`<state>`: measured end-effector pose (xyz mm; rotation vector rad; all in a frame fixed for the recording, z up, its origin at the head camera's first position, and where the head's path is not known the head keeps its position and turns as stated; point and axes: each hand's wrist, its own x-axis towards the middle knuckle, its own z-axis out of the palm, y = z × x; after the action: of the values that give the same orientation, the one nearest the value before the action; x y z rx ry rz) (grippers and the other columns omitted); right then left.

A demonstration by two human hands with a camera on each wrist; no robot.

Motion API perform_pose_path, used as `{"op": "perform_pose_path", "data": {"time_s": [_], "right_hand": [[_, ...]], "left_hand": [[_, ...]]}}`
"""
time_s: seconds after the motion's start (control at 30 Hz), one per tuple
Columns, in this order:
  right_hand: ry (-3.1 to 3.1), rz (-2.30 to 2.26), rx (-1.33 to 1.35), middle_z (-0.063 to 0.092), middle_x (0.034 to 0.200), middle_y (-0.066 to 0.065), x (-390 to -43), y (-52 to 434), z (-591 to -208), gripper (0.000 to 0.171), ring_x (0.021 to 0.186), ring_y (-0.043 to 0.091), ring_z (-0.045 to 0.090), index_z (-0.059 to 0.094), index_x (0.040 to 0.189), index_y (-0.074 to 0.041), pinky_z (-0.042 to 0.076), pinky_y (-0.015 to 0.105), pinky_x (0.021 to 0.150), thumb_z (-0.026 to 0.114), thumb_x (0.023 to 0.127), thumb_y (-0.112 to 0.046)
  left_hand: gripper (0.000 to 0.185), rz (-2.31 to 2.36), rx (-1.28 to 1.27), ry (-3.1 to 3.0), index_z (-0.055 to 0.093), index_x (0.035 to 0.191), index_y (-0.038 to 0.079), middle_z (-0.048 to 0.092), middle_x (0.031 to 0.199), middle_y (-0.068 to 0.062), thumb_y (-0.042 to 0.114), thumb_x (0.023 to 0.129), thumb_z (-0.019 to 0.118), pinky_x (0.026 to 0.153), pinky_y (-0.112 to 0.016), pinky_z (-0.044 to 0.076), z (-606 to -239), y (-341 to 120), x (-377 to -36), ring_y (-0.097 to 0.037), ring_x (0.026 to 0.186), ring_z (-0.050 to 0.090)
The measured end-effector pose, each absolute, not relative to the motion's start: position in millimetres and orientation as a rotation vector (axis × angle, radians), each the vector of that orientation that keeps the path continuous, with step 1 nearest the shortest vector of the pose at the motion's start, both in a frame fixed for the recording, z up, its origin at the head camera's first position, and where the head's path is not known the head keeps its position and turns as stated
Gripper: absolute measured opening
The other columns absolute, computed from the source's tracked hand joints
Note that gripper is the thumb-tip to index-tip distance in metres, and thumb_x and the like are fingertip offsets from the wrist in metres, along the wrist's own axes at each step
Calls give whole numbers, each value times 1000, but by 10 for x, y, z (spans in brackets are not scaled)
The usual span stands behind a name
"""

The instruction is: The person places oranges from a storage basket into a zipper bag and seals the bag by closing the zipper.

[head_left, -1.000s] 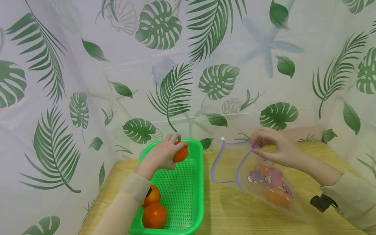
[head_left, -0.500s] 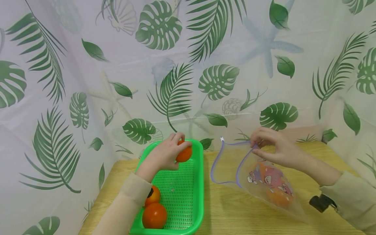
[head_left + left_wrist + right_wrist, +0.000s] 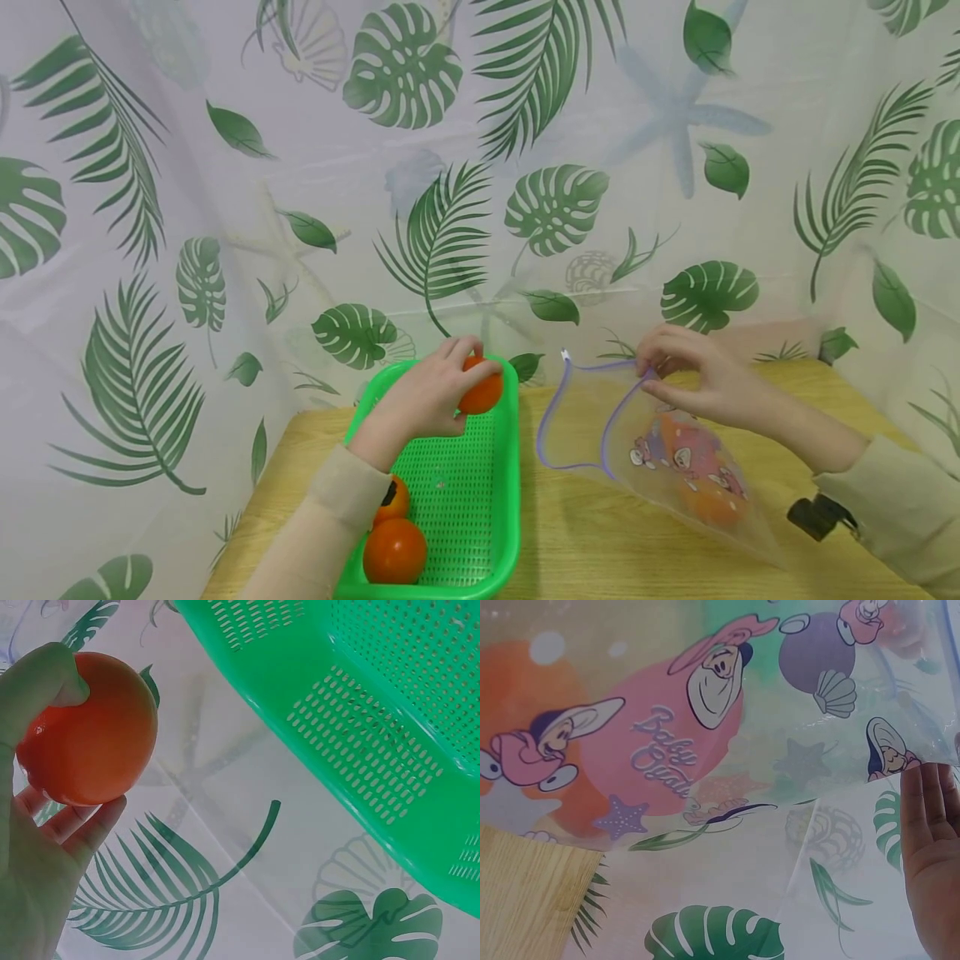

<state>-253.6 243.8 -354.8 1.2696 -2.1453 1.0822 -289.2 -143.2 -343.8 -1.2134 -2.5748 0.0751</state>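
Observation:
My left hand [image 3: 423,392] grips a round, smooth orange-red fruit [image 3: 482,390] above the far end of a green plastic basket [image 3: 510,467]. In the left wrist view, thumb and fingers curl round the glossy fruit [image 3: 112,735], off to one side of the basket wall [image 3: 360,742]. Two more such fruits, the front one [image 3: 394,551] and one partly hidden by the sleeve [image 3: 396,498], lie in the basket's near left part. My right hand [image 3: 693,371] pinches the purple-edged mouth of a clear cartoon-print zip bag [image 3: 637,492], which hangs gaping with orange shapes showing inside.
Basket and bag are side by side at a wooden table [image 3: 570,542], with a strip of bare wood between them. A leaf-print curtain [image 3: 465,125] closes off the back and both sides. A white slider [image 3: 566,355] sits at the bag mouth's left corner.
My left hand has moved a little to the right, carrying the fruit toward the basket's right rim. The right hand and the bag stay practically still.

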Motion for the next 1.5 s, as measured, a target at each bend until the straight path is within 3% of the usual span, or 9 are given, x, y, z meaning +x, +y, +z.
{"op": "perform_pose_path", "data": {"time_s": [0.53,0.77,1.17,1.5], "right_hand": [[-2153,1060,1254,63,104,-1,-2542,2426,-3562,45,95,-1,62,69,103,-15,56,11,82,79,76,20],[-2150,1057,1256,64,104,-1,-2539,2416,-3562,39,96,-1,62,69,102,-8,56,11,82,79,76,20],[-2119,1051,1266,63,107,-5,-2549,2422,-3558,44,97,-2,61,68,102,-14,56,11,81,78,76,21],[-2134,1060,1259,63,106,0,-2551,2413,-3542,45,98,-2,61,68,103,-15,56,12,82,78,77,20]], "left_hand": [[75,66,-1271,-2484,61,139,26,52,143,-12,12,71,89,94,-38,60,-3314,-1299,-2727,-27,124,54],[75,62,-1314,-2443,60,140,27,53,142,-11,12,72,89,97,-40,60,-3276,-1188,-2648,-28,124,56],[69,110,-1373,-2353,62,141,28,53,147,-10,13,77,85,97,-38,60,-3180,-968,-2564,-28,130,57],[69,140,-1429,-2280,61,142,29,52,145,-7,16,78,84,99,-36,60,-3171,-808,-2542,-26,131,54]]}}
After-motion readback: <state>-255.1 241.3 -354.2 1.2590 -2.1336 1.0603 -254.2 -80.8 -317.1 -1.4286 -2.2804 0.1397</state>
